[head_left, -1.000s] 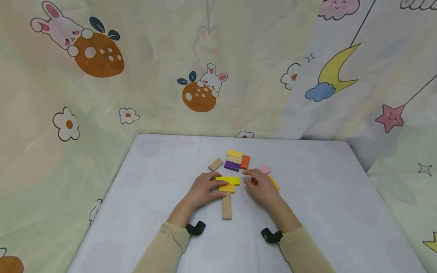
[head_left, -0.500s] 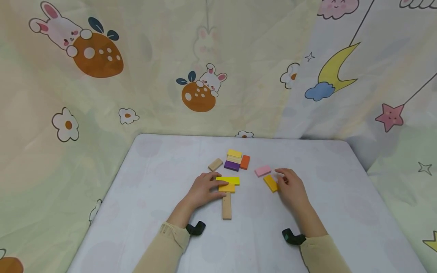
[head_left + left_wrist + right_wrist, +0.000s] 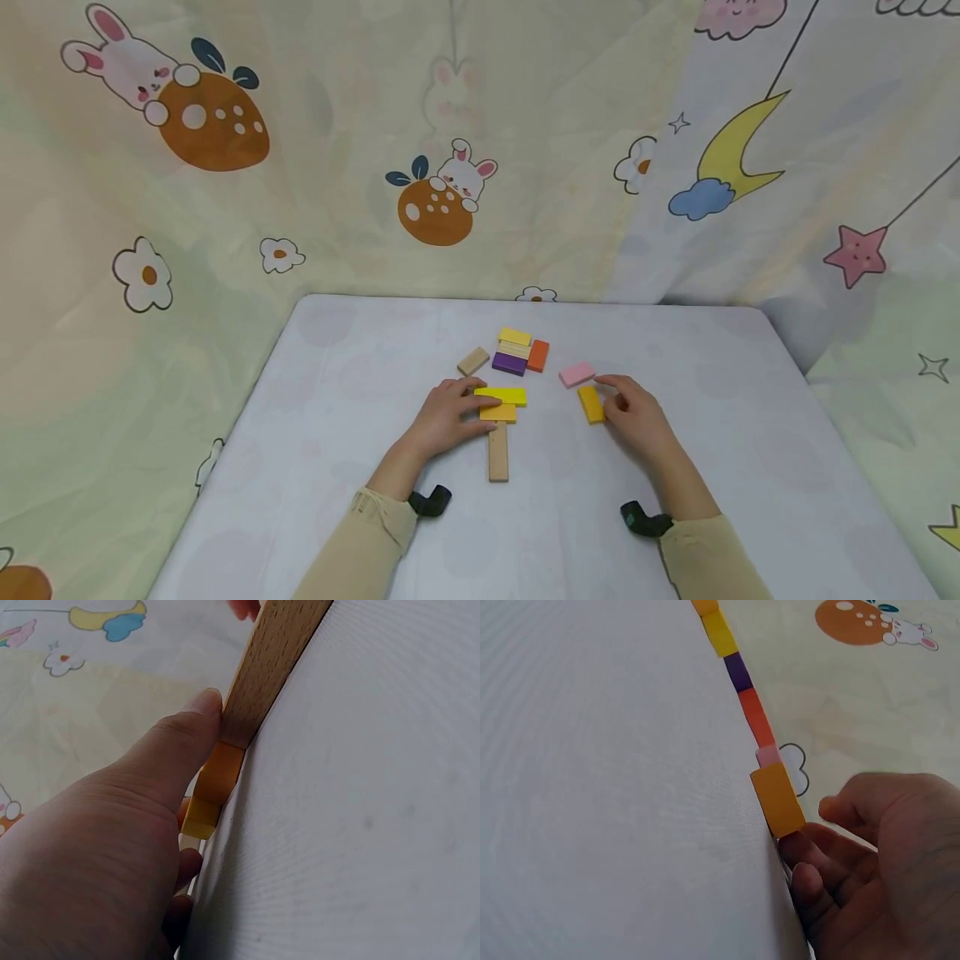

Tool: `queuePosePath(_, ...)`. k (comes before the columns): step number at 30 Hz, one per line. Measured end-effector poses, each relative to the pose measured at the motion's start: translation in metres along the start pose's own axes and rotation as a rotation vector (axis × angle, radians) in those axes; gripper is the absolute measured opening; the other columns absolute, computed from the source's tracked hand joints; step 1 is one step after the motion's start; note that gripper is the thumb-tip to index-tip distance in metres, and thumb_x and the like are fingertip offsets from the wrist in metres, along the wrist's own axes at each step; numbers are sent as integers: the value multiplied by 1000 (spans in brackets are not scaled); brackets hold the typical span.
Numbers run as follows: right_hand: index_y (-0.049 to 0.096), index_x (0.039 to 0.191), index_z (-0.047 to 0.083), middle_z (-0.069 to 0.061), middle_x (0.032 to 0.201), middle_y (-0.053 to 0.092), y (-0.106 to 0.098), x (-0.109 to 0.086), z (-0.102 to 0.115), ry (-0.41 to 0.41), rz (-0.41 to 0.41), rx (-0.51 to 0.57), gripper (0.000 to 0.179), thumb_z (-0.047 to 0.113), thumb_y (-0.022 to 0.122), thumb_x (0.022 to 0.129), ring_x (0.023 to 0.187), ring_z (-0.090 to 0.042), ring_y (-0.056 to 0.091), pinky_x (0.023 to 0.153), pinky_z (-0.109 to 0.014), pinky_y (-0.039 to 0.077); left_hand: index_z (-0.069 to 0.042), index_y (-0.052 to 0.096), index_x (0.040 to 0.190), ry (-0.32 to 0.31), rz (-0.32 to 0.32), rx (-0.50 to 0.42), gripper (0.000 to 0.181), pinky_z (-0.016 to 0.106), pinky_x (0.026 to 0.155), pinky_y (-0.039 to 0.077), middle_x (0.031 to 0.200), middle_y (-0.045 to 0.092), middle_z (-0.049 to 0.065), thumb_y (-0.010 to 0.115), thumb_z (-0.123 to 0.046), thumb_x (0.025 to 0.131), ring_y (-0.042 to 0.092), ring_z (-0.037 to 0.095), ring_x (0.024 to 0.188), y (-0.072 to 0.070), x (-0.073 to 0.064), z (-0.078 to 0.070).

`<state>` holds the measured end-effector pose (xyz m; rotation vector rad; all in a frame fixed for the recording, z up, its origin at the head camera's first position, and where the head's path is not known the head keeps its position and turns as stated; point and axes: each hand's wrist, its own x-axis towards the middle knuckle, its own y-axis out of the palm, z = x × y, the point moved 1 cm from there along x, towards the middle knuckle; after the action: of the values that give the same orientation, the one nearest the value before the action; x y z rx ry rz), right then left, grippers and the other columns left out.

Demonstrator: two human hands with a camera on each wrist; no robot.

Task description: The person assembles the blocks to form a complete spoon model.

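Note:
My left hand (image 3: 447,414) rests on a small flat arrangement of blocks. Its fingers lie over a bright yellow block (image 3: 512,395) and an orange-yellow block (image 3: 492,413), and the thumb touches the upper end of a long plain wooden block (image 3: 498,457). In the left wrist view, that wooden block (image 3: 271,671) meets the orange-yellow block (image 3: 220,771) at the thumb. Further right, my right hand (image 3: 637,418) is at the right side of another orange-yellow block (image 3: 590,405), fingers touching it. The right wrist view shows its thumb apart from this block (image 3: 778,799).
Behind the hands lie a pink block (image 3: 577,374), an orange-red block (image 3: 537,356), a purple block (image 3: 509,364), a pale yellow block (image 3: 514,336) and a short wooden block (image 3: 473,361). A patterned cloth hangs behind the white table (image 3: 360,350).
My right hand has moved right, from beside the arrangement to the separate orange-yellow block. That block has turned slightly and shifted left. My left hand stays in place.

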<state>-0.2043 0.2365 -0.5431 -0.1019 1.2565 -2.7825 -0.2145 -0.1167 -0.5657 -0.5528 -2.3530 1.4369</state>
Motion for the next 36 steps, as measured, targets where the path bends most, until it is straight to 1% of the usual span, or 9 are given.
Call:
queuePosePath(3,56,137,18,-5,114,59,0,1,-2,-35,60,34,43,20,64,95,83,-19,51,73,-27,45,-46,60,132,-7,5,-3,48,48,110,35,146,47,-8,58,-66,88,42,23,131,0,0,-1)
queuePosePath(7,55,137,19,-3,97,57,-2,1,-4,-72,110,79,50,27,72,91,80,-17,50,69,-24,42,-47,58,133,-10,6,0,47,49,109,36,147,46,-8,57,-65,90,43,23,131,0,1,-1)
queuePosePath(10,55,137,21,-2,94,56,-2,2,-5,-88,139,89,54,27,75,88,81,-17,49,69,-24,42,-47,58,134,-12,1,-5,47,50,109,36,148,46,-7,57,-65,90,43,24,131,-1,1,-1)
queuePosePath(15,53,139,22,0,99,55,-3,1,-7,-102,171,91,57,26,76,87,86,-19,49,71,-24,41,-48,56,134,-25,4,-2,48,49,111,35,149,45,-8,54,-67,90,43,24,132,1,2,-1)
queuePosePath(20,52,141,24,2,102,54,-2,1,-8,-133,176,82,59,25,76,87,88,-18,48,72,-24,41,-49,56,135,-28,-1,-4,49,49,111,35,149,45,-8,54,-68,90,43,24,132,1,2,-1)
queuePosePath(24,52,141,23,3,105,54,-1,1,-9,-143,175,66,59,23,76,88,90,-18,48,73,-23,41,-49,56,134,-29,-5,-1,49,49,111,36,149,45,-9,54,-68,90,43,24,132,2,2,-1)
queuePosePath(30,53,142,21,3,118,56,0,2,-9,-135,173,38,58,25,76,88,94,-17,49,77,-23,43,-48,56,134,-22,-7,3,50,50,111,36,150,45,-8,53,-69,90,43,24,133,2,2,0)
queuePosePath(33,53,142,21,3,122,56,1,2,-9,-130,174,36,58,27,76,88,95,-17,49,77,-23,44,-46,56,135,-18,-1,6,55,51,111,35,151,43,-8,54,-72,87,42,25,134,1,1,-1)
queuePosePath(36,53,141,20,3,123,56,1,2,-8,-130,170,41,58,27,76,88,95,-18,50,77,-23,43,-43,56,137,-12,3,16,62,52,112,34,152,41,-7,59,-74,82,41,25,135,0,1,-2)
